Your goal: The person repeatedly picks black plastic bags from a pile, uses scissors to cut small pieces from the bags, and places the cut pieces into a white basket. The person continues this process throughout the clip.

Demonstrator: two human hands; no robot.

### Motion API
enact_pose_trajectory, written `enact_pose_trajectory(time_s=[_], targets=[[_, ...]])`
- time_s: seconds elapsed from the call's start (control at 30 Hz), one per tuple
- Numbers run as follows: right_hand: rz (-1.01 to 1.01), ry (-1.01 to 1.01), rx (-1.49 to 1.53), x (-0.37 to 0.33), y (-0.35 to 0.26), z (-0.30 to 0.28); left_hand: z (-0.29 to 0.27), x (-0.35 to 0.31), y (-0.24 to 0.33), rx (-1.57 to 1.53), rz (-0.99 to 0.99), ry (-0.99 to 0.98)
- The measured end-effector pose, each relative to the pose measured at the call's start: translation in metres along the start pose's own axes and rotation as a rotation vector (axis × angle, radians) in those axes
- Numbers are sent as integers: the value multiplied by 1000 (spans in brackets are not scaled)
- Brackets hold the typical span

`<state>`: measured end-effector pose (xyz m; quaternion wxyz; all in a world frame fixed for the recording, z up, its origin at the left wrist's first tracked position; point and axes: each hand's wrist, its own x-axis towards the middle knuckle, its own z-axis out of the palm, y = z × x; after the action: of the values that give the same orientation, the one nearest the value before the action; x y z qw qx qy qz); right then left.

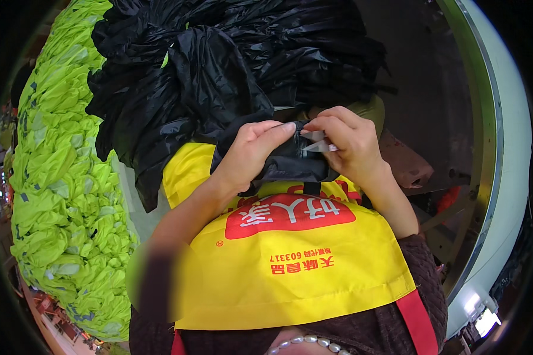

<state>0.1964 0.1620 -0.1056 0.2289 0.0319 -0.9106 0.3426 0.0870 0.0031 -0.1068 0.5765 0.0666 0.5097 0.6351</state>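
My left hand [251, 151] and my right hand [346, 142] meet in front of my chest, both gripping the same small black plastic bag [293, 163]. The fingertips of both hands pinch its top edge, where a thin clear or white strip [320, 145] shows between them. The bag hangs down over my yellow apron [290, 266], which bears a red patch with print. Just beyond my hands rises a large heap of crumpled black plastic bags [231, 65].
A long bank of bright green bags [65, 177] runs down the left side. At the right curves a pale metal-edged rim [494, 148] with a dark surface [426, 89] inside it. A brownish object [405, 163] lies by my right wrist.
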Motion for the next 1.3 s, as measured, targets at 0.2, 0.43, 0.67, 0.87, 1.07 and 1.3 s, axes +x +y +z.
enact_pose_trajectory(time_s=[0.2,0.43,0.67,0.87,1.07,1.3], targets=[[136,45,164,-4,-7,0,11,-5,-5,70,114,33],[686,-28,896,-11,8,-23,8,-3,-13,-2,85,16],[72,-189,93,-16,19,-30,8,-4,-13,-122,1,25],[-17,-236,-28,-13,16,-30,7,-5,-13,-114,1,39],[-48,-268,-24,-13,13,-26,9,-7,-13,-121,-3,64],[-94,-247,-59,-17,14,-18,5,-4,-20,-152,-22,15]])
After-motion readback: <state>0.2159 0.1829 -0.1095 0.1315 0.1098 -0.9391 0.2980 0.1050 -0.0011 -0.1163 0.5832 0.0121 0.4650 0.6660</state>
